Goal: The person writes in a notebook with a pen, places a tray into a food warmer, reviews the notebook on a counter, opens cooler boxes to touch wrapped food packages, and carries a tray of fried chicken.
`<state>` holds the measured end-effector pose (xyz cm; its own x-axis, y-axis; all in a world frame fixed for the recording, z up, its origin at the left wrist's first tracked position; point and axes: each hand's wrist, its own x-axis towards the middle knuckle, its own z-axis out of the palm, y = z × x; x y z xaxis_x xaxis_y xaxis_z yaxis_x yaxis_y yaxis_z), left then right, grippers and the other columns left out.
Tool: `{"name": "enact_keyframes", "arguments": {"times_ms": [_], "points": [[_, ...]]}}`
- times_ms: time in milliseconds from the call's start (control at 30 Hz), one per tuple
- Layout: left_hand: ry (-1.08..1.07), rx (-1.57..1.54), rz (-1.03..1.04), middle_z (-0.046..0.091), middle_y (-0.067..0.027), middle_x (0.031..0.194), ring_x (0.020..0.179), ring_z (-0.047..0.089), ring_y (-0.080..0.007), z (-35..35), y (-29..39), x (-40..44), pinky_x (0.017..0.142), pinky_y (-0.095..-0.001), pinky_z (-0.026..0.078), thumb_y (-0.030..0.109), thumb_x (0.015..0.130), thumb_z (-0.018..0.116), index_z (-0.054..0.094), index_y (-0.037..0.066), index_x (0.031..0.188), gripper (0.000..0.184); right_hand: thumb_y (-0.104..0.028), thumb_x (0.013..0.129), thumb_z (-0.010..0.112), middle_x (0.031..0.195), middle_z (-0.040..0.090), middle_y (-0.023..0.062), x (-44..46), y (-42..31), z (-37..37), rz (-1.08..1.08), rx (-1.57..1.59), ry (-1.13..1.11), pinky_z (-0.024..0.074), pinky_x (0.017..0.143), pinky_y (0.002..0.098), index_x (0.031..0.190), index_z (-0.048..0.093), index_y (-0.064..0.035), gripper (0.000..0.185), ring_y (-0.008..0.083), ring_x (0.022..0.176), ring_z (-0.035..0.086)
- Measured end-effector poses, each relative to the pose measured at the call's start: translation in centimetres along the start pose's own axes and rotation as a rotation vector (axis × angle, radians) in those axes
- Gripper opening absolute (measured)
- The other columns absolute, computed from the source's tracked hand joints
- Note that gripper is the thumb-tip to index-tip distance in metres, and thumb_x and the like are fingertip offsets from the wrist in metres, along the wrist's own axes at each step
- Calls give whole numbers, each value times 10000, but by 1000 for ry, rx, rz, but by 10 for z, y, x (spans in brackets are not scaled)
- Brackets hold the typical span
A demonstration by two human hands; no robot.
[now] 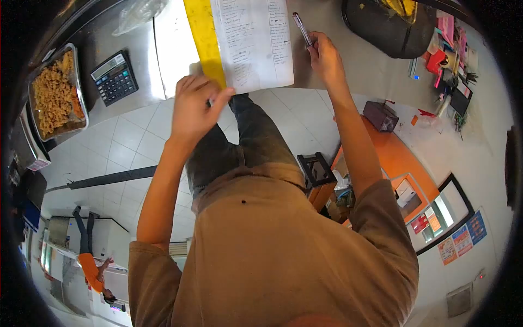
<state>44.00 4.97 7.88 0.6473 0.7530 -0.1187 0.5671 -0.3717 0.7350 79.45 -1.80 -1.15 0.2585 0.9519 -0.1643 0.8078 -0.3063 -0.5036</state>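
An open notebook (pixel 255 46) with handwritten lists lies on the steel counter in front of me, with a yellow cover or sheet (pixel 206 41) along its left side. My left hand (pixel 193 106) is at the notebook's lower left corner, slightly blurred. Its thumb stretches out by the page edge, apart from the loosely bent fingers, and nothing shows in its grip. Right of the page, my right hand (pixel 327 59) is closed around a pen (pixel 301 28) that points up and to the left.
A calculator (pixel 113 77) and a glass tray of crumbly brown food (pixel 57 92) stand on the left. A clear plastic bag (pixel 139 15) lies at the far left. A black bag (pixel 389 27) is at the far right. Behind, a person in orange (pixel 91 271) stands in the room.
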Motion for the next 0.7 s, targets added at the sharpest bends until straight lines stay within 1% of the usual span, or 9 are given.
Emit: {"name": "enact_keyframes", "arguments": {"times_ms": [100, 200, 233, 300, 400, 433, 533, 633, 700], "points": [[118, -68, 84, 697, -83, 1149, 1174, 609, -283, 50, 8, 27, 1060, -462, 398, 232, 907, 745, 720, 65, 893, 169, -42, 900, 726, 980, 674, 136, -17, 2, -8, -40, 52, 29, 536, 736, 387, 1236, 620, -38, 352, 291, 824, 672], [59, 57, 162, 605, -86, 1375, 1343, 514, -335, 73, 16, 45, 1119, -473, 380, 180, 880, 767, 723, 96, 1069, 212, -22, 933, 703, 880, 655, 74, -37, 9, -18, 207, 521, -157, 506, 655, 303, 1156, 607, -23, 243, 156, 733, 629], [15, 88, 188, 543, -55, 1455, 1404, 444, -304, 81, 15, 49, 1127, -506, 357, 199, 874, 772, 704, 134, 1180, 320, -8, 936, 696, 861, 644, 59, -44, 6, -20, 244, 682, -123, 493, 640, 281, 1127, 604, -22, 212, 127, 722, 609], [43, 145, 212, 543, -48, 1448, 1394, 439, -293, 97, 15, 57, 1129, -515, 342, 245, 901, 741, 696, 151, 1208, 325, 21, 943, 681, 822, 622, 29, -56, -7, -16, 314, 1006, -53, 468, 611, 238, 1068, 599, -19, 155, 70, 701, 571], [69, 179, 178, 537, -31, 1460, 1379, 441, -303, 112, 11, 56, 1124, -511, 337, 261, 884, 759, 690, 198, 1258, 385, 48, 938, 674, 796, 617, 34, -74, -22, -4, 188, 1274, 99, 449, 569, 227, 1021, 591, -29, 140, 78, 665, 561], [77, 183, 157, 534, -24, 1468, 1374, 444, -310, 116, 10, 55, 1120, -507, 338, 258, 869, 776, 689, 218, 1275, 418, 46, 902, 713, 813, 633, 37, -80, -16, 7, 102, 1306, 121, 498, 576, 235, 1056, 590, -26, 209, 98, 658, 597], [94, 216, 152, 535, -9, 1472, 1354, 456, -309, 123, -1, 52, 1113, -494, 331, 281, 856, 786, 687, 249, 1299, 455, 26, 864, 743, 854, 699, 74, -80, -54, 21, 132, 1021, 75, 572, 642, 260, 1060, 636, -12, 227, 139, 715, 693], [136, 206, 160, 554, 2, 1436, 1363, 444, -270, 126, -4, 53, 1102, -489, 323, 310, 856, 776, 705, 240, 1267, 423, 7, 827, 767, 896, 751, 112, -72, -68, 42, 3, 817, 103, 606, 713, 281, 1036, 693, -7, 222, 166, 793, 752], [154, 214, 167, 559, 16, 1433, 1361, 445, -266, 128, -6, 52, 1103, -487, 321, 320, 849, 776, 711, 255, 1260, 421, 21, 836, 760, 899, 748, 99, -74, -71, 47, 6, 735, 177, 576, 714, 244, 1015, 712, 22, 186, 122, 795, 720]]}}
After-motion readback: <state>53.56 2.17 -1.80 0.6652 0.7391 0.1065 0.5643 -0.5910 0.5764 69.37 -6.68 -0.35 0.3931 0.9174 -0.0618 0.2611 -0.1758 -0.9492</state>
